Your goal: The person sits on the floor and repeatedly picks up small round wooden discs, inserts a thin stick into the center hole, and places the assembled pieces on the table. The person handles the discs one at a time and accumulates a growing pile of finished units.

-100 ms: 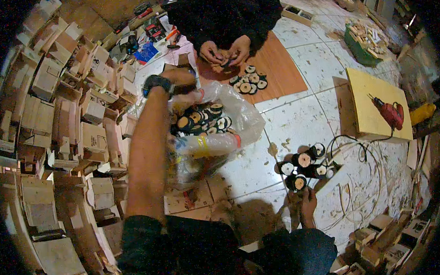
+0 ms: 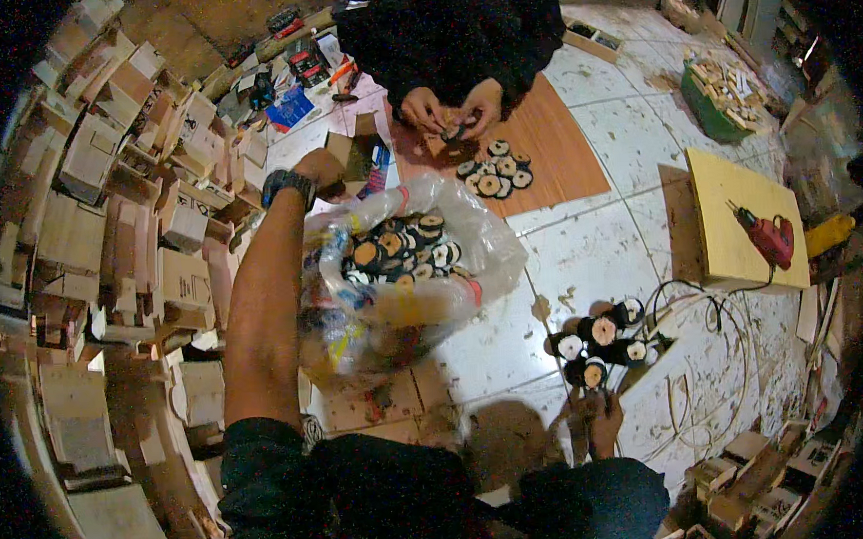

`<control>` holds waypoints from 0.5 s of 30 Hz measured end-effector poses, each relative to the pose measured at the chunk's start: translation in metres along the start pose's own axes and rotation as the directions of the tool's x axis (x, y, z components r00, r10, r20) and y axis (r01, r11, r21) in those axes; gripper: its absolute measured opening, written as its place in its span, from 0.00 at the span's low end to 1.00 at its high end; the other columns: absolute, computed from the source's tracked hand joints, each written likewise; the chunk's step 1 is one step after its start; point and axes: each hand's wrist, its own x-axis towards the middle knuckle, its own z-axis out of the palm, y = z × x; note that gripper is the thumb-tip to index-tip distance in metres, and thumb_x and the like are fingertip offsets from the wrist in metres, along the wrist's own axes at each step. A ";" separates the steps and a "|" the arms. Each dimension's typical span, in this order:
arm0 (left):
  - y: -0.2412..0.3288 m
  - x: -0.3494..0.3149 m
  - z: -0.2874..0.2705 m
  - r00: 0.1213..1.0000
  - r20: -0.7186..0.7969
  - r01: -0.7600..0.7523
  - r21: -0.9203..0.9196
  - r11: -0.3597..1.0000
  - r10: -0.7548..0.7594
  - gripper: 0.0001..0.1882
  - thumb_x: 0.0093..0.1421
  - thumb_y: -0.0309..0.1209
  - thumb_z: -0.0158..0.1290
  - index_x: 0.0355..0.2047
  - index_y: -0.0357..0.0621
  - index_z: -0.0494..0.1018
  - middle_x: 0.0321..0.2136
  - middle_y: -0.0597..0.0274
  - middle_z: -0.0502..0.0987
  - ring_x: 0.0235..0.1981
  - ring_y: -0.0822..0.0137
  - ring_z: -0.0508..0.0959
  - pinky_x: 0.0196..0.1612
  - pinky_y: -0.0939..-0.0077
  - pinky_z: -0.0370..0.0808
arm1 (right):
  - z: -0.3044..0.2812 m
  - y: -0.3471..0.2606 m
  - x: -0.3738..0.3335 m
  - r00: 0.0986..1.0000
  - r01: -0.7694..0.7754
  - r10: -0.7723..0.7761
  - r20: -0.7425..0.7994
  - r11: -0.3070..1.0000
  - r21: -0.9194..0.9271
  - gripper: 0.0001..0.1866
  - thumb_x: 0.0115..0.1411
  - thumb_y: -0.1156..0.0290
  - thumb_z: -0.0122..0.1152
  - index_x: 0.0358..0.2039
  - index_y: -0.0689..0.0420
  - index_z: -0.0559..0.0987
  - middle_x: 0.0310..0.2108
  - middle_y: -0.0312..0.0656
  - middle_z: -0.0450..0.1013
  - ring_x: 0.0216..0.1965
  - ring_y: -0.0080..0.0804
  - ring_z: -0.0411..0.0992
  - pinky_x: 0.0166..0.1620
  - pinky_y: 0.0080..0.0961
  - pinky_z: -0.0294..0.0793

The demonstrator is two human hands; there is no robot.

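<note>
One left hand (image 2: 321, 170), banded by a dark wristwatch (image 2: 288, 184), beside an open cardboard box (image 2: 353, 154); finger grip impossible to tell. Right hand (image 2: 604, 428) at the nearest of several stacks of black-rimmed discs (image 2: 604, 332) on white floor tiles (image 2: 586, 242), finger closure too dark to tell. More discs inside a clear plastic bag (image 2: 502, 251). Beyond, co-worker's hands (image 2: 483, 109) together above a brown board (image 2: 574, 164), near a loose disc pile (image 2: 490, 184).

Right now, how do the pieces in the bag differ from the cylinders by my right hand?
The pieces lie jumbled in the clear bag; the cylinders cluster on the floor. The pieces face different ways; the cylinders' pale ends mostly face up. The pieces are many, the cylinders few. Both have black sides and pale round faces.
</note>
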 end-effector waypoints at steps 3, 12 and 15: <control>-0.007 0.008 0.056 0.662 -0.107 0.312 -0.861 0.402 -0.742 0.11 0.44 0.35 0.57 0.27 0.43 0.78 0.32 0.48 0.79 0.32 0.54 0.79 0.38 0.64 0.76 | -0.003 0.032 -0.001 0.994 0.105 -0.106 -0.006 0.991 -0.079 0.13 0.62 0.66 0.54 0.39 0.64 0.75 0.30 0.39 0.73 0.30 0.26 0.69 0.35 0.24 0.69; -0.042 0.155 0.128 0.864 -0.037 0.432 -0.459 0.776 -0.503 0.14 0.48 0.38 0.57 0.32 0.43 0.78 0.29 0.51 0.79 0.32 0.57 0.80 0.38 0.65 0.76 | -0.091 0.053 -0.010 0.997 -0.054 0.033 -0.068 0.934 -0.352 0.14 0.58 0.66 0.58 0.40 0.62 0.72 0.25 0.39 0.71 0.22 0.26 0.72 0.16 0.18 0.70; -0.041 0.179 0.137 0.876 0.003 0.435 -0.442 0.785 -0.483 0.15 0.48 0.38 0.57 0.33 0.43 0.78 0.29 0.51 0.79 0.31 0.57 0.80 0.38 0.65 0.76 | -0.088 0.047 -0.023 0.980 -0.181 0.139 -0.145 0.921 -0.346 0.13 0.58 0.67 0.58 0.39 0.62 0.73 0.26 0.39 0.71 0.21 0.26 0.72 0.16 0.19 0.70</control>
